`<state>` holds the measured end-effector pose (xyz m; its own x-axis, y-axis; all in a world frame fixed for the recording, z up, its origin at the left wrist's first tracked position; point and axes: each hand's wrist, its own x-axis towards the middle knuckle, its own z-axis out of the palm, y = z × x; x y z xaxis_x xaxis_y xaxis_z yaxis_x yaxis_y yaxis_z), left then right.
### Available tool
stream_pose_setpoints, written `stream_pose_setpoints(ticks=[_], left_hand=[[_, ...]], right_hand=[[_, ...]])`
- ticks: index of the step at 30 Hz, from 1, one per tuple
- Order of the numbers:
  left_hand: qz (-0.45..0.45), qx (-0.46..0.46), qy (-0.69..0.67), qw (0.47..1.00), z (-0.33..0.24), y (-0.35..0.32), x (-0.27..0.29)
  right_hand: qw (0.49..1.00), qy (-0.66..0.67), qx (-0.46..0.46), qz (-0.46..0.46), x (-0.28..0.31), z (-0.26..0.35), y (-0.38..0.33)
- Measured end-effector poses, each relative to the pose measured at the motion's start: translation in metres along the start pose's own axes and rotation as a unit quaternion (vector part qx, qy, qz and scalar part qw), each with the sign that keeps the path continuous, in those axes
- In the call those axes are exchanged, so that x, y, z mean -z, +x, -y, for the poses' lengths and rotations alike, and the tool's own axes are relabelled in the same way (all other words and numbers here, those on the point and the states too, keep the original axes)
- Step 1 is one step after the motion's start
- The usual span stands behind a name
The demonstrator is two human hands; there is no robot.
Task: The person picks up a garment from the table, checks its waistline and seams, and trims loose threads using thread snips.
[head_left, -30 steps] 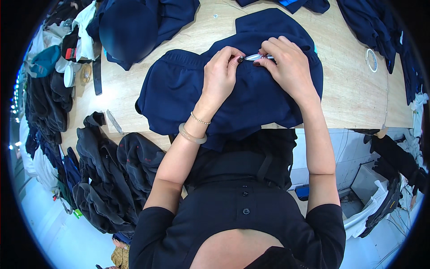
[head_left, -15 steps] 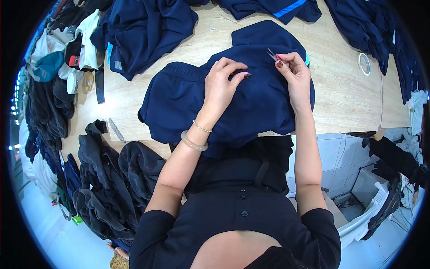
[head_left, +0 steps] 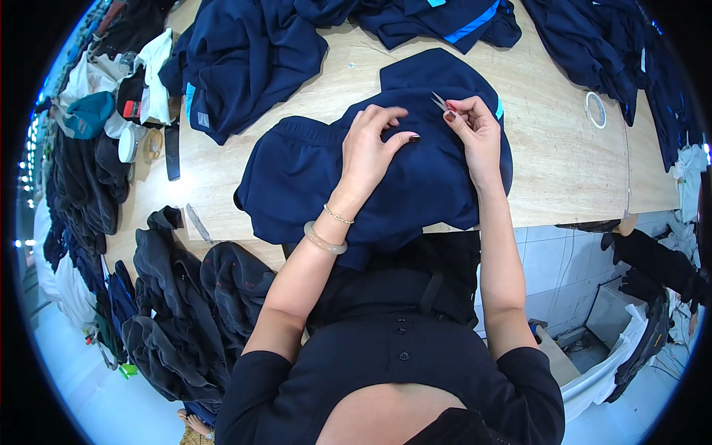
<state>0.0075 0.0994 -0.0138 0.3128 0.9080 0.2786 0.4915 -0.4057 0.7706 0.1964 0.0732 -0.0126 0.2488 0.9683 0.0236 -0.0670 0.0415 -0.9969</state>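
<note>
A dark navy garment (head_left: 426, 174) with a gathered waistband lies across the near edge of the wooden table. On it rests my left hand (head_left: 366, 150), thumb and fingers apart, with nothing visible between them. My right hand (head_left: 480, 139) is closed around small thread snips (head_left: 440, 101) above the garment's right part. Their pointed metal blades stick out to the upper left, and a bit of red shows at the fingers. Most of the handle is hidden in my grip.
More navy garments (head_left: 252, 63) lie at the far left, far middle and far right. A white tape roll (head_left: 595, 110) sits on the table (head_left: 556, 170) to the right. Dark clothes (head_left: 174, 319) are heaped at left, near a white round lid (head_left: 128, 144).
My left thumb and fingers have spread apart from a near pinch. My right hand, still holding the snips, has shifted slightly left and nearer. The view has tilted a little.
</note>
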Motion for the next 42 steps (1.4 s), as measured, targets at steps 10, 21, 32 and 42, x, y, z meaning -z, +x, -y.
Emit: stream_pose_setpoints(ticks=[10, 21, 32, 42], left_hand=[[-0.188, 0.150, -0.223, 0.945, 0.028, 0.015, 0.035], [0.199, -0.051, 0.130, 0.970, 0.024, 0.027, 0.128], [-0.020, -0.233, 0.318, 0.919, 0.012, -0.003, 0.165], [-0.084, -0.007, 0.257, 0.963, 0.001, -0.095, 0.122]], right_hand=[[1.000, 0.012, -0.004, 0.003, -0.003, 0.000, 0.000], [0.894, -0.388, 0.007, 0.222, 0.018, 0.074, 0.034], [0.792, -0.536, 0.077, 0.282, 0.041, 0.117, 0.012], [0.866, -0.483, 0.120, 0.038, 0.051, 0.054, -0.061]])
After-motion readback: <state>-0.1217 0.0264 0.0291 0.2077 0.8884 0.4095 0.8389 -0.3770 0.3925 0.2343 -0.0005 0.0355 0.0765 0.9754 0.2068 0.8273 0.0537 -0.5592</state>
